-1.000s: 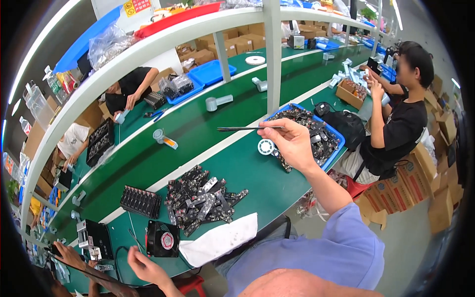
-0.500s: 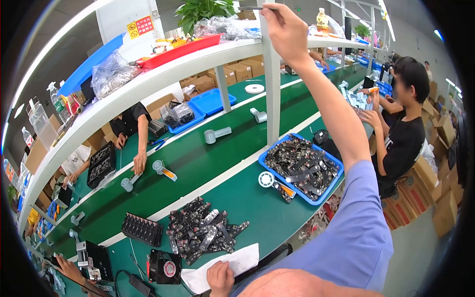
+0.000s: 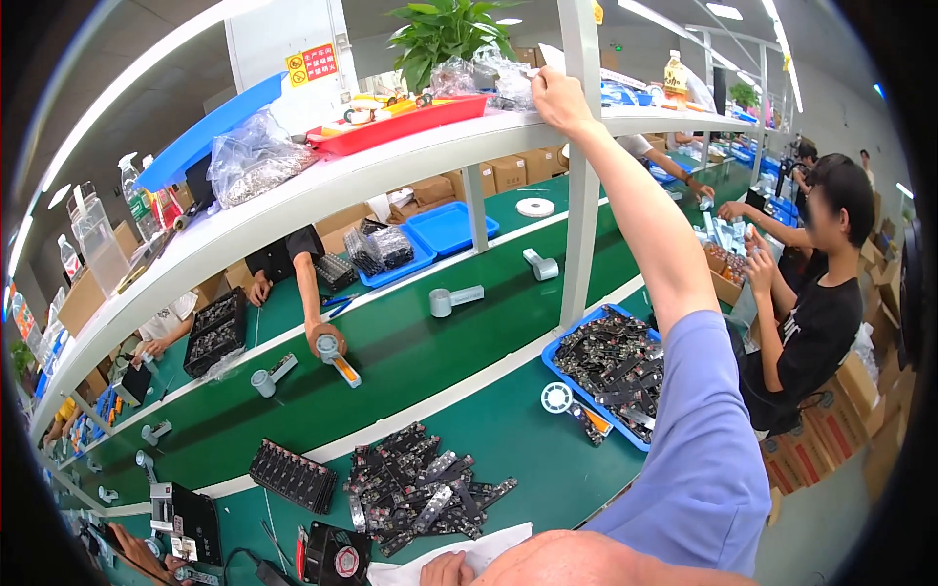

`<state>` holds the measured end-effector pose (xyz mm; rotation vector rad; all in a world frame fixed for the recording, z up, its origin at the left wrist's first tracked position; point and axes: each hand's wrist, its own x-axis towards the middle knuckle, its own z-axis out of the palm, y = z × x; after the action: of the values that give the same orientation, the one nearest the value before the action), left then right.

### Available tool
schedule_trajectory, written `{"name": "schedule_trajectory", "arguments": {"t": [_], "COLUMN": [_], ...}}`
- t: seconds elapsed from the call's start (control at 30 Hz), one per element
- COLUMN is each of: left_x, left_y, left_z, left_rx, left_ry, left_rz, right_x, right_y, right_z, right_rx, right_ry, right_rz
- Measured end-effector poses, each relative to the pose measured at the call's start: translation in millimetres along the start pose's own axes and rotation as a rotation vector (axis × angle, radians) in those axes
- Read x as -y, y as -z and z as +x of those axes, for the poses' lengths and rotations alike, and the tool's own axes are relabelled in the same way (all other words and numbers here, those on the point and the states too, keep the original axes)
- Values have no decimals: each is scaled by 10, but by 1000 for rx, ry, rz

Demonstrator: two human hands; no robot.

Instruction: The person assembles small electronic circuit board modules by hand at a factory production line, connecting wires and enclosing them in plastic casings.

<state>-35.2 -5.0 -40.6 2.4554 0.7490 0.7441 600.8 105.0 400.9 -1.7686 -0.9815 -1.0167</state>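
Right hand (image 3: 564,101) is at the front edge of the shelf (image 3: 440,146), beside clear plastic bags (image 3: 508,86); fingers curled — grip cannot be told. Left hand (image 3: 447,568) lies on white cloth (image 3: 479,549), bench's near edge, fingers bent, grip unclear — cloth judged light, limp, best pinched at a corner.

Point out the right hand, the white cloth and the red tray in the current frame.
Right hand (image 3: 562,102): head view, back of the hand.
White cloth (image 3: 489,547): head view, uncovered patch.
Red tray (image 3: 420,125): head view, near side wall.
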Motion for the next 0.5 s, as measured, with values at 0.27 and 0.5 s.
{"name": "schedule_trajectory", "arguments": {"t": [0.27,0.5], "left_x": [186,65], "left_y": [-145,0], "left_z": [-37,0], "left_rx": [-65,134], "left_ry": [-106,60], "left_rz": [-2,68], "right_x": [76,292], "right_y": [-54,-21], "right_z": [62,171], "right_rx": [92,-40], "right_ry": [-11,357], "right_rz": [-92,-300]}}
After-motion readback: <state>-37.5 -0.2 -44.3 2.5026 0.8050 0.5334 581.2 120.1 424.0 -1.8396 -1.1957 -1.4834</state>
